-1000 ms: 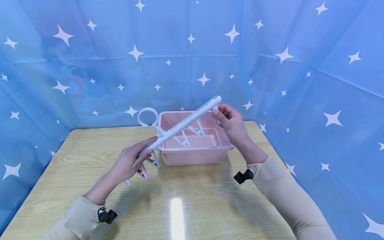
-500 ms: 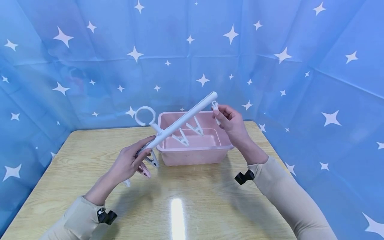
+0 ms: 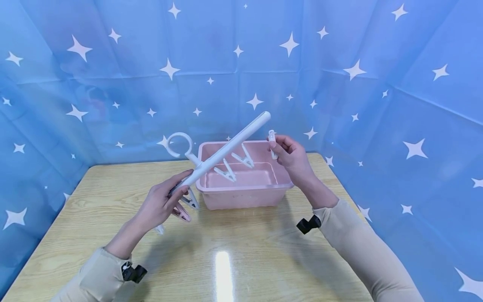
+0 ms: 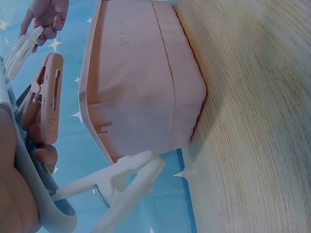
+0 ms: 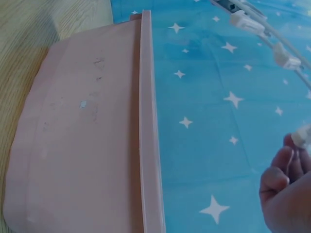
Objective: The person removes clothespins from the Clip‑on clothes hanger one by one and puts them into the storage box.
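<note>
My left hand (image 3: 158, 205) grips the lower end of a white clip hanger (image 3: 230, 145), which is tilted up to the right. Its round hook (image 3: 170, 144) stands off the bar's middle. White clothespins (image 3: 226, 172) hang from the bar, and a pink clothespin (image 4: 51, 97) sits near my left fingers. My right hand (image 3: 294, 159) pinches a loose white clothespin (image 3: 272, 144) between thumb and fingers, apart from the bar's upper end. In the right wrist view, only the edge of that clothespin (image 5: 302, 137) shows. Part of the bar is hidden by my left hand.
A pink plastic basin (image 3: 245, 189) stands on the wooden table (image 3: 256, 251) behind and below the hanger. Blue cloth with white stars (image 3: 226, 63) surrounds the table at the back and sides.
The clothespin in my right hand has come away from the bar's upper end. The hanger has shifted slightly left and its upper end has risen. My right hand has barely moved.
</note>
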### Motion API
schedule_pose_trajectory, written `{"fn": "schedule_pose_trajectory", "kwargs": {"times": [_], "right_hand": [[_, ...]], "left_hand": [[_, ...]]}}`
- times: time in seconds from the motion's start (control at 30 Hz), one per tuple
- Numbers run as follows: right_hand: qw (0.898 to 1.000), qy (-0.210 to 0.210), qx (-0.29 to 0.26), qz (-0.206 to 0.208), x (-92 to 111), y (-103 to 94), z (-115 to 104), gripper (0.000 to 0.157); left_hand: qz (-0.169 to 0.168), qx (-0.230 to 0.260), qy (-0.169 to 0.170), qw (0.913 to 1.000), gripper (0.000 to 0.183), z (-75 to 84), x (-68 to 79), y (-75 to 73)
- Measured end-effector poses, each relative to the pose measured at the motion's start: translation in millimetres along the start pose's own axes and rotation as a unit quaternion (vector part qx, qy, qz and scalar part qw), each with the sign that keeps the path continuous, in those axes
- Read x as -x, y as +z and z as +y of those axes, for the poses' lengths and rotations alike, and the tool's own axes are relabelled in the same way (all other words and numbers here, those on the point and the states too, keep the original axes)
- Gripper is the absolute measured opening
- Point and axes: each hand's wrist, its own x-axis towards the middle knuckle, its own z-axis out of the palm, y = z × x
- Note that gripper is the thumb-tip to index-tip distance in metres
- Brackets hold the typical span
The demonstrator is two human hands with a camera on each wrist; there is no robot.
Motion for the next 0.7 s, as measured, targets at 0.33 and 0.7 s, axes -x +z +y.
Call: {"fn": "schedule_pose_trajectory", "kwargs": {"times": [0.33, 0.7], "right_hand": [[0.999, 0.026, 0.030, -0.008, -1.1, -4.9, 5.1, 0.027], [0.993, 0.060, 0.097, -0.027, -3.1, -9.1, 13.3, 0.042]], "left_hand": [[0.015, -0.018, 0.017, 0.9996, 0.045, 2.4, -1.1, -0.6], [0.039, -0.048, 0.046, 0.9971, 0.046, 0.0, -1.9, 0.3]]}}
